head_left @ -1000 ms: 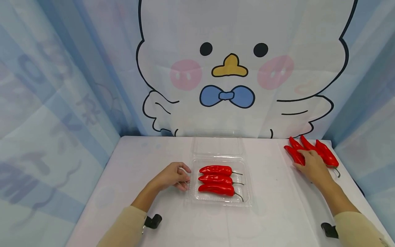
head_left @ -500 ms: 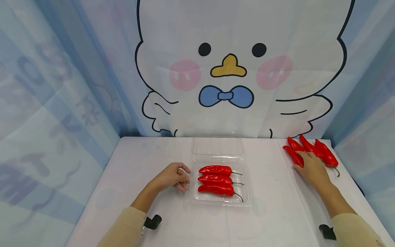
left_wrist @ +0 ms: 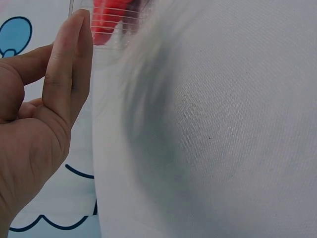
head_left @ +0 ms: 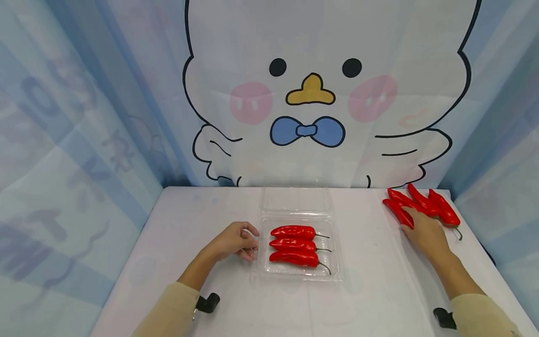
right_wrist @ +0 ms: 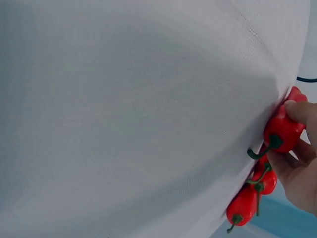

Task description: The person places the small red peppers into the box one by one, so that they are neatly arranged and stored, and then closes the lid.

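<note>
Right hand [head_left: 425, 231] at the far right of the white table [head_left: 379, 281], laid over a loose group of red chili peppers [head_left: 421, 206]; thumb tip pressed against the nearest loose pepper [right_wrist: 282, 130] in the right wrist view, fingers curled round its far side. Green stems of the loose group pointing toward the person.

Left hand [head_left: 234, 241] resting on the table, fingers loosely curled, fingertips against the left edge of a clear plastic clamshell tray [head_left: 294, 276]. Nothing gripped.

Tray at table centre, lid [head_left: 296, 200] folded open toward the back. Three red chili peppers [head_left: 293, 245] inside, lying side by side, stems to the right.

Cartoon bird backdrop [head_left: 311, 93] behind the table.
</note>
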`<state>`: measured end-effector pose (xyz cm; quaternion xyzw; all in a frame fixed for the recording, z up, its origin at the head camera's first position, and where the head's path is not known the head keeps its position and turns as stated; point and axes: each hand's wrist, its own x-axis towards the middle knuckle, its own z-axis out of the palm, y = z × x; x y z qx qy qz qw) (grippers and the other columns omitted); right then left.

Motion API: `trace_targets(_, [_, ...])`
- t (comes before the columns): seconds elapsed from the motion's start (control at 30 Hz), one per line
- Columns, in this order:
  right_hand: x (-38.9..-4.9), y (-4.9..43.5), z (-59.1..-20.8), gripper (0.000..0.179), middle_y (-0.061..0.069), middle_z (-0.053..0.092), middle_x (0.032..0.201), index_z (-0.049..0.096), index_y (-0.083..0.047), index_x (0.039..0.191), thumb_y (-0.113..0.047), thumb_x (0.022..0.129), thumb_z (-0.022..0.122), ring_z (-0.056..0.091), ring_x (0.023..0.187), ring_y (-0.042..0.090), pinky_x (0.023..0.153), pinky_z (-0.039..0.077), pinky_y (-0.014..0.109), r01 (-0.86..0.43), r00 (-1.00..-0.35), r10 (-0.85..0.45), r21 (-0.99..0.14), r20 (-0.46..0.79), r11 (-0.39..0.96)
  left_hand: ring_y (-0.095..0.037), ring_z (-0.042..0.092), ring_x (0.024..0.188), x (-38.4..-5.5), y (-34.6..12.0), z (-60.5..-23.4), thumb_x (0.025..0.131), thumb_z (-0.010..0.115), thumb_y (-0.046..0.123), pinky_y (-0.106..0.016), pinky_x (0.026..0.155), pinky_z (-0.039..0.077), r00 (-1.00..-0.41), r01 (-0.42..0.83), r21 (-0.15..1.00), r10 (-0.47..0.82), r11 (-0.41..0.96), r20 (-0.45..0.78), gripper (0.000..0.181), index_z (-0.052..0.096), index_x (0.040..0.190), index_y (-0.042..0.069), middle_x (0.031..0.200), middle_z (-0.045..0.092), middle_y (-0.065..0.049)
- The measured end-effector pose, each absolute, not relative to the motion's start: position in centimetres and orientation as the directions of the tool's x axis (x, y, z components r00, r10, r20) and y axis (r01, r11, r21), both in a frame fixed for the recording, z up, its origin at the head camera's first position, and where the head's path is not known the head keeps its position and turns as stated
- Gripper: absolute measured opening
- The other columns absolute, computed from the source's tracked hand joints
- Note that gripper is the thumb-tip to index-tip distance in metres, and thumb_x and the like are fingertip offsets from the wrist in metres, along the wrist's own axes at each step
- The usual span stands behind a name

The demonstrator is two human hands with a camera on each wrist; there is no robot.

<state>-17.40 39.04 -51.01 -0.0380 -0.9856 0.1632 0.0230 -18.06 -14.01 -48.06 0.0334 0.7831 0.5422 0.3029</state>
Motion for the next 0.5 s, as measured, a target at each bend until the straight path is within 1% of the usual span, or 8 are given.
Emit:
trace_targets(0.17, [-17.22,38.70,-51.00,0.085,0.040,0.049,0.138,0.042,0.003,0.151,-0.012,0.080,0.086,0.044,0.123,0.062,0.086,0.049,0.077,0.073,-0.996,0.083,-0.337,0.015,0.939,-0.020,0.073,0.065,-18.08,-14.11,-48.19,0.098,0.067,0.003,-0.033,0.064,0.065,-0.815,-0.276,0.870,0.381,0.409,-0.438,0.027,0.058,0.123,-0.002,0.090,0.073,-0.013])
trace_targets(0.37, [-16.91,38.60,-50.75,0.088,0.040,0.046,0.141,0.039,0.004,0.152,-0.007,0.078,0.085,0.042,0.126,0.062,0.089,0.048,0.077,0.079,-0.996,0.084,-0.362,-0.001,0.929,-0.020,0.073,0.065,-18.16,-14.13,-48.24,0.098,0.067,0.004,-0.033,0.064,0.065,-0.815,-0.278,0.870,0.380,0.408,-0.438,0.026,0.058,0.122,-0.001,0.089,0.073,-0.013])
trace_targets(0.5, [-16.67,38.95,-50.80,0.086,0.040,0.045,0.142,0.038,0.003,0.154,-0.007,0.081,0.083,0.040,0.128,0.062,0.091,0.046,0.078,0.067,-0.997,0.071,-0.387,-0.004,0.920,-0.020,0.073,0.065,-18.26,-14.11,-48.31,0.098,0.067,0.004,-0.033,0.064,0.065,-0.814,-0.274,0.869,0.382,0.411,-0.437,0.026,0.058,0.122,-0.001,0.089,0.073,-0.013])
